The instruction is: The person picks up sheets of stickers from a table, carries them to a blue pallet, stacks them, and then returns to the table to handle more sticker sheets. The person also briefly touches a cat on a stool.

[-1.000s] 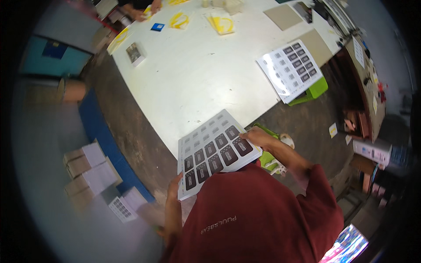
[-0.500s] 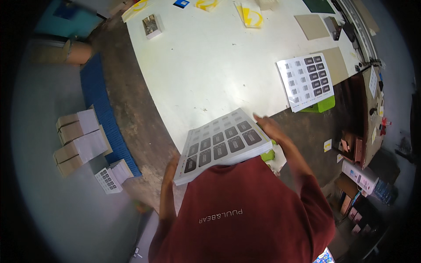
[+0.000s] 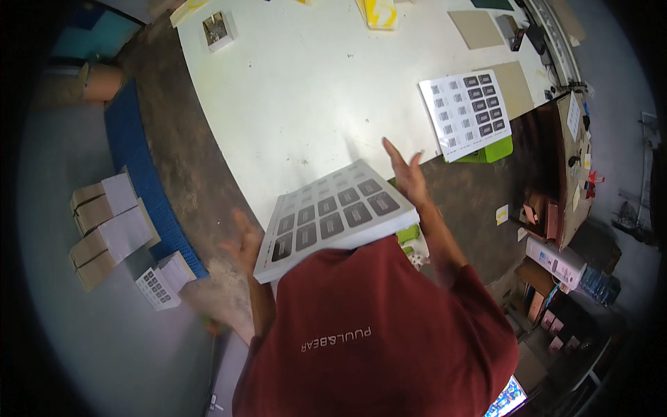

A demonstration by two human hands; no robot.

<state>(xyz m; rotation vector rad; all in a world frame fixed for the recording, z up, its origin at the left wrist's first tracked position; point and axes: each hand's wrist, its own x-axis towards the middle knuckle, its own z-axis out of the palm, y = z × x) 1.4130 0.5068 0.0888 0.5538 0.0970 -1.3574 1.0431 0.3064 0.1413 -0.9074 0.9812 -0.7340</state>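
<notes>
A thick stack of printed sheets, white with rows of dark grey rounded panels, sits at the near end of the white table. It is tilted, its near side close against my maroon shirt. My left hand is beside the stack's left edge, fingers spread and somewhat blurred. Off the stack's right far corner, my right hand is raised with thumb and fingers apart. Neither hand grips the stack. Farther right, a second stack of similar sheets lies at the table's edge, over a bright green basket.
The white table carries a small white box, a yellow-and-white packet and beige boards. On the left floor, wrapped paper bundles lie by a blue mat. A water dispenser stands at right.
Both hands have come away from the sides of the stack, and their fingers have spread. The right hand has risen toward the table's far side. The whole view has shifted slightly.
</notes>
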